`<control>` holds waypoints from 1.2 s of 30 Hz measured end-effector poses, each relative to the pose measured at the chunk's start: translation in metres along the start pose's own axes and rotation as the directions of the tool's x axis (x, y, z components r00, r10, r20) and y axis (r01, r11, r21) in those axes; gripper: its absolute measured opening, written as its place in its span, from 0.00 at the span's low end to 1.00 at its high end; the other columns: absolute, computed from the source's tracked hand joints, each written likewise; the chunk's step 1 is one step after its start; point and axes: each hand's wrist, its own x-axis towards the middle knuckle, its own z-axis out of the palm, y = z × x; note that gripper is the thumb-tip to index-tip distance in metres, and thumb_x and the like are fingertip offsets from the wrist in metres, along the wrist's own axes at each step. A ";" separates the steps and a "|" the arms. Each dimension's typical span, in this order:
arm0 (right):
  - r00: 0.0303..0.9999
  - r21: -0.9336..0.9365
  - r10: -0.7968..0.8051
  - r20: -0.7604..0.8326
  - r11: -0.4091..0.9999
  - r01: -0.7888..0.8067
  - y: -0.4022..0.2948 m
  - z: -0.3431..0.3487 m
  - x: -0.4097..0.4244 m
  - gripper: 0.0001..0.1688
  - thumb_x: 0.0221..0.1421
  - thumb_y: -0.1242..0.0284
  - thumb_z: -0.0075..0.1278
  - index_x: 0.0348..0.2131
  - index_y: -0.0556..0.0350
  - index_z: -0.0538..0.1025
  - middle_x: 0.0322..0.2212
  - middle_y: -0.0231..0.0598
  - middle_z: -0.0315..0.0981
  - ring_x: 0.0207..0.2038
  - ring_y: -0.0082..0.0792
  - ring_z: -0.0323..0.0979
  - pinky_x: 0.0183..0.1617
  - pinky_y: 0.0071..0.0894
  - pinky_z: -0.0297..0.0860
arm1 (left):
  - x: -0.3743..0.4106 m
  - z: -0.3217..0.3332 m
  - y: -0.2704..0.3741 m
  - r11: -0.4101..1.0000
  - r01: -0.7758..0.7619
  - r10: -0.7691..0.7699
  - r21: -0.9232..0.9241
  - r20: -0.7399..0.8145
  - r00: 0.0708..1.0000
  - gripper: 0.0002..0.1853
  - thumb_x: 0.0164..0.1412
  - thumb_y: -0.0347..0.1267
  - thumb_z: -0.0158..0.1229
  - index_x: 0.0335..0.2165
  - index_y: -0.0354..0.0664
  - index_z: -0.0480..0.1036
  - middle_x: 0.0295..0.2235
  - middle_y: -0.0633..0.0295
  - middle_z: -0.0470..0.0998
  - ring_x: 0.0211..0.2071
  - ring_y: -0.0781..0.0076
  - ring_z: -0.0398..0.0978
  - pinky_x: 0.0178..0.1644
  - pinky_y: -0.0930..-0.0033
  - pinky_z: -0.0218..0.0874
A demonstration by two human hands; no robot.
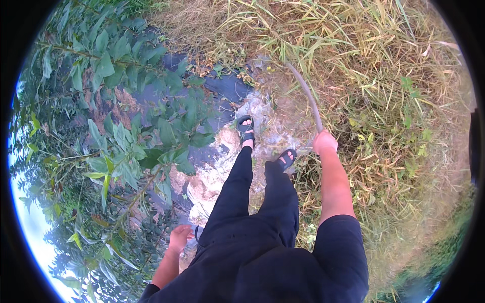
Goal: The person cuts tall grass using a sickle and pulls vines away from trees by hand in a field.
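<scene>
My right hand [325, 142] is closed around the near end of a long, curved, grey-brown stick or tool handle [307, 91]. The stick reaches forward over dry grass, and whether its far tip carries a tool head is hidden among the blades. My left hand [181, 238] hangs by my left hip with loosely bent fingers and nothing visible in it. Close to its fingertips is a dark cord or strap [196, 231] at my trousers. Leafy shrub branches [151, 155] spread on that side, near the hand.
My feet, in dark sandals [245, 128], stand apart on pale soil and a whitish sheet [204, 193]. Black ground-cover fabric [223, 87] lies under the shrubs. Tall, partly yellowed grass [326, 41] covers the ground ahead and to the right.
</scene>
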 end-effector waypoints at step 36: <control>0.997 0.449 0.077 0.015 0.890 -0.076 -0.038 0.103 -0.115 0.29 0.64 0.56 0.40 0.46 0.68 0.70 0.42 0.61 0.76 0.48 0.57 0.74 0.53 0.49 0.68 | 0.006 -0.001 0.082 0.985 -0.160 0.159 0.070 0.022 0.987 0.14 0.62 0.34 0.56 0.42 0.36 0.75 0.30 0.61 0.79 0.29 0.73 0.78 0.34 0.72 0.67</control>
